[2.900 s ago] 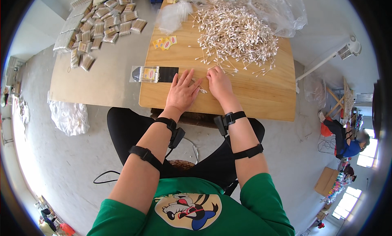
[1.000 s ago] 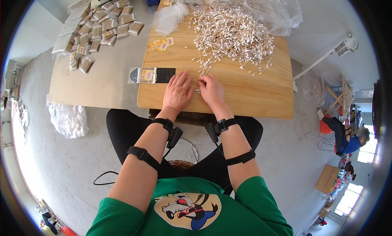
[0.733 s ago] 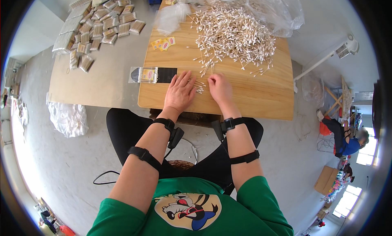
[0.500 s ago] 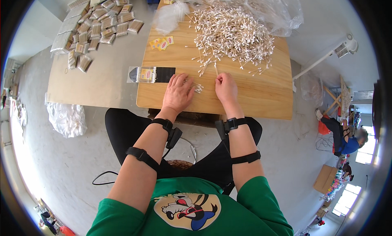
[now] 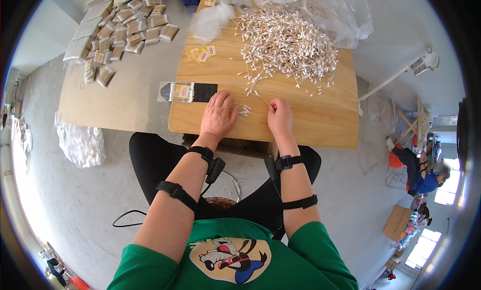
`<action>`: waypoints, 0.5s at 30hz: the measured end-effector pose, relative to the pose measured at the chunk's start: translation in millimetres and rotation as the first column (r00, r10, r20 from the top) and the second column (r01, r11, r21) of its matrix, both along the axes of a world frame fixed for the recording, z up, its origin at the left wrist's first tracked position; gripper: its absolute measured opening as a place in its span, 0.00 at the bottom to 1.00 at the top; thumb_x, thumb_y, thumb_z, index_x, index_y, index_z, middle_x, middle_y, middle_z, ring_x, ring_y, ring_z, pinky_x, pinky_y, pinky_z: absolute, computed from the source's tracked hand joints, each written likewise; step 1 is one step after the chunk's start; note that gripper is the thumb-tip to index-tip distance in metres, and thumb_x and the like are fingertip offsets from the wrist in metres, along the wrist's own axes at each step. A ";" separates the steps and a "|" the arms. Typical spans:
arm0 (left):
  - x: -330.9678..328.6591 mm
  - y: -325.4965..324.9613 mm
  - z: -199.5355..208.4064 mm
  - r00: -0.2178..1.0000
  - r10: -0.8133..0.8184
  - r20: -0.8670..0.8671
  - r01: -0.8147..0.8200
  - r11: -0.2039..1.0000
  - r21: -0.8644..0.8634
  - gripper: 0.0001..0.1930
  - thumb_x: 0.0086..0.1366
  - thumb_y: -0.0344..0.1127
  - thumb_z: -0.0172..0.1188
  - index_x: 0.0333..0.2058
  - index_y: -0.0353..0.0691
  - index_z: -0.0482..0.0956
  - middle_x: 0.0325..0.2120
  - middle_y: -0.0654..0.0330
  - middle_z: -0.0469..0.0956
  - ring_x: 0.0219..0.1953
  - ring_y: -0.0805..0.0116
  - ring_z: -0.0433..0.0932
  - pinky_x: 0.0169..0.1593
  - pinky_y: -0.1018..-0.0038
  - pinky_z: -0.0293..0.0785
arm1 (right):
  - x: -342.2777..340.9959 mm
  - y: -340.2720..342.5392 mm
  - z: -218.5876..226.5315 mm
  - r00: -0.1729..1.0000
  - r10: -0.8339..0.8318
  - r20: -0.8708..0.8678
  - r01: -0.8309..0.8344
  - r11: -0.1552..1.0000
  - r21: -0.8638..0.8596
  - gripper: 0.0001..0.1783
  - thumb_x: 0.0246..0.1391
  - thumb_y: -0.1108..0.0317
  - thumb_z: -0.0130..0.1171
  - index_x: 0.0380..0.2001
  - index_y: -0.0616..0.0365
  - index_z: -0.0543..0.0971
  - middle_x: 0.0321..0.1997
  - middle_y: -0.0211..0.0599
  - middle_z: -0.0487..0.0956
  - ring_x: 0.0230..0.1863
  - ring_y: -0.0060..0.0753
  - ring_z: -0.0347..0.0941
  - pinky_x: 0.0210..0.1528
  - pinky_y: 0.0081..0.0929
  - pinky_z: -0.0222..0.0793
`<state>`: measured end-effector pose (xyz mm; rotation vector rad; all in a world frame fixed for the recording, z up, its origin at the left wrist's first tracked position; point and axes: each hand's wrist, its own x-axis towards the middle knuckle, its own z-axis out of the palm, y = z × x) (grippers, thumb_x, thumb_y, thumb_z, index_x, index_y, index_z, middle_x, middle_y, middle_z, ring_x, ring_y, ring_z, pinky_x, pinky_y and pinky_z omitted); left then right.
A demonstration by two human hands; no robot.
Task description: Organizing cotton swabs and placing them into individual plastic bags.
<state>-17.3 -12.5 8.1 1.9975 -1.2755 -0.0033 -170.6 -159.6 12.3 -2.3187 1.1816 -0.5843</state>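
My right hand pinches one end of a cotton swab, whose other end points up and to the left. Palm down on the wooden board, my left hand lies flat over a small row of cotton swabs; their white tips show past its fingers. Left of that hand is a dark flat strip, with a clear bag of swabs and a yellow card at its left end. A large heap of loose swabs covers the far part of the board.
Several packed swab bundles lie on the metal table at far left. Yellow cards and clear empty bags sit near the board's far left. Plastic sheeting lies behind the heap. Another person sits far right.
My right hand has moved slightly nearer to me and right, and its swab has tipped from near upright to slanting left. My left hand has stayed nearly in place.
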 end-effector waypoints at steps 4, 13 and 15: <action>-0.2 -2.9 1.1 0.999 -0.008 0.032 0.008 1.000 0.021 0.18 0.60 0.37 0.59 0.47 0.37 0.74 0.53 0.52 0.70 0.59 0.51 0.67 0.65 0.59 0.61 | -15.8 1.6 2.1 0.997 0.064 0.036 -0.064 0.998 -0.020 0.03 0.51 0.73 0.60 0.29 0.57 0.75 0.32 0.42 0.76 0.35 0.50 0.74 0.35 0.43 0.70; -2.2 -3.4 6.6 0.993 -0.052 0.103 0.037 0.990 0.137 0.21 0.65 0.45 0.55 0.53 0.43 0.75 0.59 0.52 0.67 0.64 0.57 0.62 0.68 0.59 0.54 | 33.7 19.0 8.6 0.968 0.243 0.056 -0.246 0.968 0.042 0.06 0.51 0.70 0.62 0.29 0.56 0.75 0.33 0.40 0.77 0.36 0.49 0.75 0.35 0.44 0.72; -3.2 -3.3 7.9 0.990 -0.067 0.127 0.048 0.988 0.147 0.21 0.65 0.45 0.54 0.53 0.44 0.76 0.59 0.52 0.67 0.64 0.58 0.62 0.69 0.59 0.54 | 43.9 16.1 7.9 0.988 0.145 0.060 -0.148 0.987 0.054 0.08 0.50 0.67 0.64 0.30 0.56 0.75 0.33 0.41 0.77 0.36 0.49 0.76 0.35 0.44 0.72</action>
